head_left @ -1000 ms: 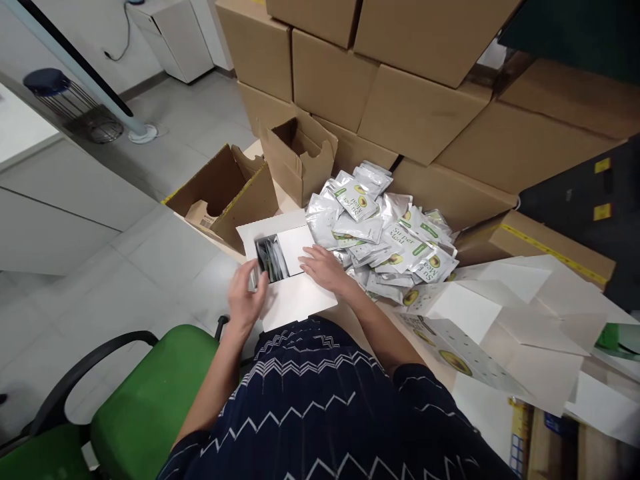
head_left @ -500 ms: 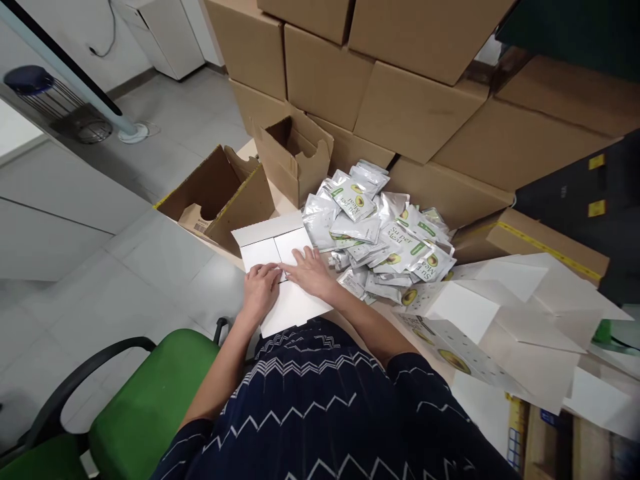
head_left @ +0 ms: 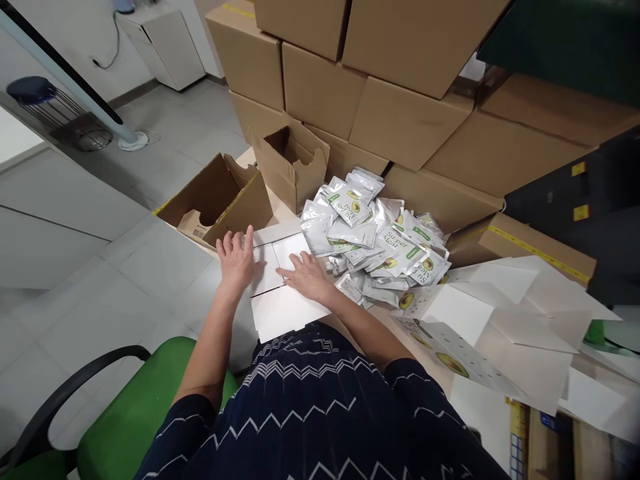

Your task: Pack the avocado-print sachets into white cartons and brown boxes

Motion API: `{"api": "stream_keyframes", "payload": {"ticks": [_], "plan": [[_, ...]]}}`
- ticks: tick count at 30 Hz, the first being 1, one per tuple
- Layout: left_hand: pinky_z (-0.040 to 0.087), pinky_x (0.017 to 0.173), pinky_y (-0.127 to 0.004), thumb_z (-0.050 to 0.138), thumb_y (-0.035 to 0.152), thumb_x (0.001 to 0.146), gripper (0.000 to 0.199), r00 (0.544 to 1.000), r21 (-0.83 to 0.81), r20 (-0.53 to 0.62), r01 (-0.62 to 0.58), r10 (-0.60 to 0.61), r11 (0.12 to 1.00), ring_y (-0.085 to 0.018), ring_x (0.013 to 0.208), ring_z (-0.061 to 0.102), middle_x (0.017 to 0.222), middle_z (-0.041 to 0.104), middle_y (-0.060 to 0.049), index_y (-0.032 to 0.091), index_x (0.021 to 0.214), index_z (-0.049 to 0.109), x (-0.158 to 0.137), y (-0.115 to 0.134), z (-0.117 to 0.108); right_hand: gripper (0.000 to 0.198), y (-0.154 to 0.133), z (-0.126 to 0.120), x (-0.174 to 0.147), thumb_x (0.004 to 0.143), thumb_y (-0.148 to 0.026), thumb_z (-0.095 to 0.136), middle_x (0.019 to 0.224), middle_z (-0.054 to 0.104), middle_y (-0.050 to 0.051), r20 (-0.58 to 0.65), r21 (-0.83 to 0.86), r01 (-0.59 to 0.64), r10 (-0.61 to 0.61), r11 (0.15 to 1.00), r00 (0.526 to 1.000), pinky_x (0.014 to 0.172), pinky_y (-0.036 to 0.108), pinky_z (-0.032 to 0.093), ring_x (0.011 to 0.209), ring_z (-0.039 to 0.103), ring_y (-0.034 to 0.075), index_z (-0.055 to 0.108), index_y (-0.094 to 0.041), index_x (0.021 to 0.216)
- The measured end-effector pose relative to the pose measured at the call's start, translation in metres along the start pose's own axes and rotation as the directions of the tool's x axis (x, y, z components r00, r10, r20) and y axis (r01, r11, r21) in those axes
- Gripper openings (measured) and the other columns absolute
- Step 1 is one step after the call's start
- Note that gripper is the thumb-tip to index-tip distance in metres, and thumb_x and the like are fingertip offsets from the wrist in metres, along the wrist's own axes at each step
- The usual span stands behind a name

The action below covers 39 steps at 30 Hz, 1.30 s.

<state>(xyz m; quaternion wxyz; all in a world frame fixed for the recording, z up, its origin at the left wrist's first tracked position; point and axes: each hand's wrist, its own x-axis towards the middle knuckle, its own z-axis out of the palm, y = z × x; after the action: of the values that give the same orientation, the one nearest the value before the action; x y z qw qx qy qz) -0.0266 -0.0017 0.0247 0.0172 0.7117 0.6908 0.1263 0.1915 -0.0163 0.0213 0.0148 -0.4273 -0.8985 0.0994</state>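
A white folding carton (head_left: 287, 312) lies in front of my body at the table edge, its inner flaps folded in and meeting along thin seams. My left hand (head_left: 238, 265) is at the carton's left side, fingers spread, with the thumb side over a flap. Across the right part of the flaps rests my right hand (head_left: 306, 275), its fingers stretched out and apart. Just beyond the carton is a heap of silver-white sachets (head_left: 353, 233) printed with avocados and "Super Meal". Neither hand grips anything that I can see.
Two open brown boxes (head_left: 240, 210) stand on the table beyond the carton. Stacked cardboard boxes (head_left: 320, 87) form a wall behind. Unfolded printed cartons (head_left: 515, 327) pile up at right. A green chair (head_left: 145, 407) stands at lower left.
My left hand has moved left and away from the seam, from beside my right hand to the carton's left side, and its fingers have spread. My right hand stays on the flaps.
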Motion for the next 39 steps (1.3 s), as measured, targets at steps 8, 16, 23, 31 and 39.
{"api": "stream_keyframes", "payload": {"ticks": [8,16,23,31,39], "plan": [[0.025,0.112,-0.066,0.043,0.024,0.097,0.039,0.992,0.037,0.084,-0.093,0.089,0.995,-0.039,0.129,0.047,0.129,0.063,-0.017,0.024,0.13,0.065,-0.056,0.001,0.012,0.034,0.013,0.006,-0.007,0.098,-0.036,0.057,0.142,0.056,0.011,-0.053,0.114,0.077,-0.071,0.99,0.996,0.11,0.053,0.035,0.134,0.042,0.035,0.068,-0.031,0.129],[0.033,0.114,-0.054,0.041,0.002,0.079,0.066,0.938,-0.01,0.264,-0.23,0.224,0.973,-0.034,0.138,0.045,0.146,0.055,-0.015,0.022,0.141,0.056,-0.059,-0.034,0.011,0.033,0.047,-0.002,-0.01,0.098,-0.013,0.048,0.122,0.068,0.011,-0.171,0.313,-0.027,0.085,0.949,0.982,0.101,0.039,0.047,0.114,0.058,0.024,0.072,-0.019,0.119],[0.012,0.124,-0.057,0.069,0.027,0.068,0.1,0.841,-0.121,0.425,-0.313,0.334,0.942,-0.036,0.155,0.017,0.166,0.025,-0.014,0.02,0.158,0.028,-0.072,-0.059,0.004,0.055,0.079,0.019,-0.061,0.092,-0.008,0.052,0.155,0.048,0.007,-0.015,0.193,0.056,-0.054,0.98,0.998,0.108,0.05,0.04,0.142,0.042,0.031,0.058,-0.028,0.143],[0.019,0.125,-0.052,0.065,0.061,0.081,0.085,0.88,-0.469,0.362,-0.114,0.308,0.876,-0.033,0.153,0.024,0.162,0.036,-0.01,0.023,0.153,0.042,-0.067,-0.069,-0.001,0.026,0.086,0.03,-0.045,0.094,-0.04,0.059,0.124,0.07,0.012,-0.202,0.589,0.056,0.08,0.806,0.976,0.103,0.04,0.045,0.117,0.062,0.023,0.076,-0.02,0.097],[0.052,0.102,-0.044,0.068,0.051,0.083,0.072,0.964,-0.65,-0.065,0.155,-0.257,0.744,-0.027,0.119,0.061,0.135,0.06,-0.012,0.022,0.146,0.047,-0.067,-0.035,0.038,0.064,0.068,0.042,0.002,0.085,-0.038,0.063,0.121,0.063,0.013,-0.132,0.725,-0.233,0.462,0.648,0.877,0.086,0.037,0.056,0.092,0.066,0.02,0.05,-0.016,0.144]]}}
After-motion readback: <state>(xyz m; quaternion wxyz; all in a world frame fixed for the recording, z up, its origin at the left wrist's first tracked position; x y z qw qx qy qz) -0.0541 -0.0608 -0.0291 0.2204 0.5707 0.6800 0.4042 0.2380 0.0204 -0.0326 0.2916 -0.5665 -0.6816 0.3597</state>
